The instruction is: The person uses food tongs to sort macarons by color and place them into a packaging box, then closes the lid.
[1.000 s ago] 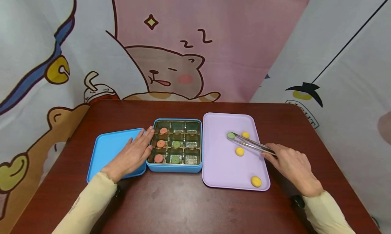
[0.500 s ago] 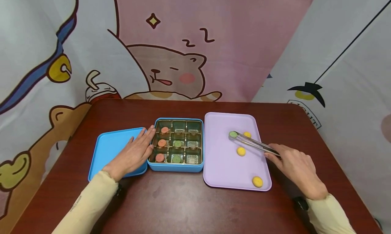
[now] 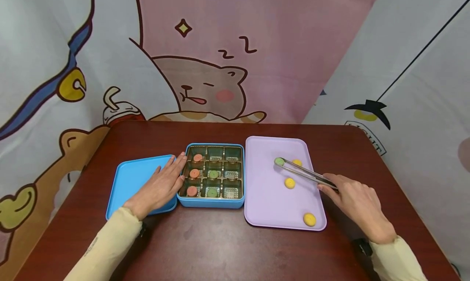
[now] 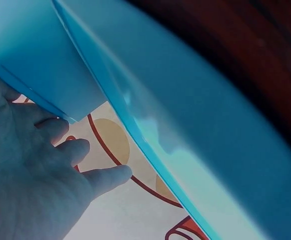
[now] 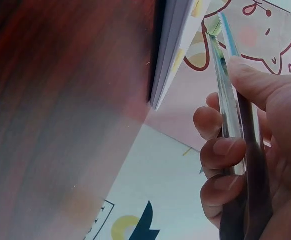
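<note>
My right hand (image 3: 356, 205) grips metal tongs (image 3: 302, 173) over the lilac tray (image 3: 271, 207). Between the tong tips sits a small round green cookie-like piece (image 3: 279, 162), which the right wrist view also shows at the tips (image 5: 214, 25). Several yellow round pieces (image 3: 289, 183) lie on the tray, one partly behind the tongs. My left hand (image 3: 158, 189) rests with straight fingers against the left side of a blue box (image 3: 211, 204). Inside it, a gold divided insert holds orange pieces (image 3: 194, 173) down the left column and green ones (image 3: 213, 174) in the middle column's two nearer compartments.
A blue lid (image 3: 128, 187) lies left of the box, partly under my left hand and forearm. The lilac tray stands right beside the box on the dark wooden table (image 3: 205, 244). A printed cartoon curtain (image 3: 286, 69) hangs behind the table.
The view has shifted slightly. My right hand has moved a little to the right with the tongs, the green piece still between their tips. My left hand stays at the box.
</note>
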Available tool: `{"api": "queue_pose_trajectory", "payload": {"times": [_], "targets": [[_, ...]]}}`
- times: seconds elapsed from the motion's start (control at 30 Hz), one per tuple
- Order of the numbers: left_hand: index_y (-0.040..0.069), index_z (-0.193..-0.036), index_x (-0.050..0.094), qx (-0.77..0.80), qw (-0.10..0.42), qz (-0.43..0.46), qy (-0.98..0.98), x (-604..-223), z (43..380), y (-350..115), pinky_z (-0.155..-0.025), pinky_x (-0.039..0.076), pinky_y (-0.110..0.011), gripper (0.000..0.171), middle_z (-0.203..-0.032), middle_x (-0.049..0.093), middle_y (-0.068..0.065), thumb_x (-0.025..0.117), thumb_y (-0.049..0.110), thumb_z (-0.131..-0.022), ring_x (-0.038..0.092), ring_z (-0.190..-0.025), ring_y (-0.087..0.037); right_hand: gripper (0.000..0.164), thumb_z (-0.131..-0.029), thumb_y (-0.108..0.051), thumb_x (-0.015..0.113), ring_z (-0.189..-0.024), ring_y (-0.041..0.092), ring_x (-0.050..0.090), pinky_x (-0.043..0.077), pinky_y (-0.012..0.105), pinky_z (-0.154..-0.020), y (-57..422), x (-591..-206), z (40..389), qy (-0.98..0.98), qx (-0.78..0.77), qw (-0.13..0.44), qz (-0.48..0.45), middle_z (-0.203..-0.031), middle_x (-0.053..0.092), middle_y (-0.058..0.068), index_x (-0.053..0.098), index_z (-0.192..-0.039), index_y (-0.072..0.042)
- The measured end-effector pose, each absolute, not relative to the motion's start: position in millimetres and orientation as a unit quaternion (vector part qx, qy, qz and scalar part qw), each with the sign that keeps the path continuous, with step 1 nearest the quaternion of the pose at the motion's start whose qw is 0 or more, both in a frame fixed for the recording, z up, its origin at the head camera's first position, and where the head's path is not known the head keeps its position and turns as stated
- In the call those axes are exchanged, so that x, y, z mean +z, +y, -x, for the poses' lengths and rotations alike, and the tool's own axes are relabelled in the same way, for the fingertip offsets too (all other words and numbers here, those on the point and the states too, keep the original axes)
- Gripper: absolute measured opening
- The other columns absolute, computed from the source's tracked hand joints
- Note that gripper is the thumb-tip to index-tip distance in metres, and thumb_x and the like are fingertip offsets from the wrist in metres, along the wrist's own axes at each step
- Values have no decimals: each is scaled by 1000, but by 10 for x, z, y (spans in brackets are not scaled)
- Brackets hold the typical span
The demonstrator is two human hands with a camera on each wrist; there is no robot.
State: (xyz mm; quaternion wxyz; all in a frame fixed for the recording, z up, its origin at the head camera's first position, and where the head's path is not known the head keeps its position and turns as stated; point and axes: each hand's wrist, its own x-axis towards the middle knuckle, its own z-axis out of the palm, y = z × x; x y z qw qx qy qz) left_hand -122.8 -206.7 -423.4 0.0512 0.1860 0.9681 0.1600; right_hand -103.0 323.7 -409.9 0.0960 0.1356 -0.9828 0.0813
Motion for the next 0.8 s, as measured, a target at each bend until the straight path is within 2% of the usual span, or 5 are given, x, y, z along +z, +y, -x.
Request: {"api": "queue_pose_trajectory", "payload": {"times": [0.8], "targets": [[9, -167, 16, 165, 53, -179, 968, -4248, 1227, -2059, -118, 18, -72, 63, -173, 11, -9, 38, 32, -113, 12, -158, -38, 46, -88, -33, 84, -51, 12, 40, 30, 26, -39, 3132, -3977, 983, -974, 91, 136, -157, -95, 74, 13, 72, -123, -6]]}}
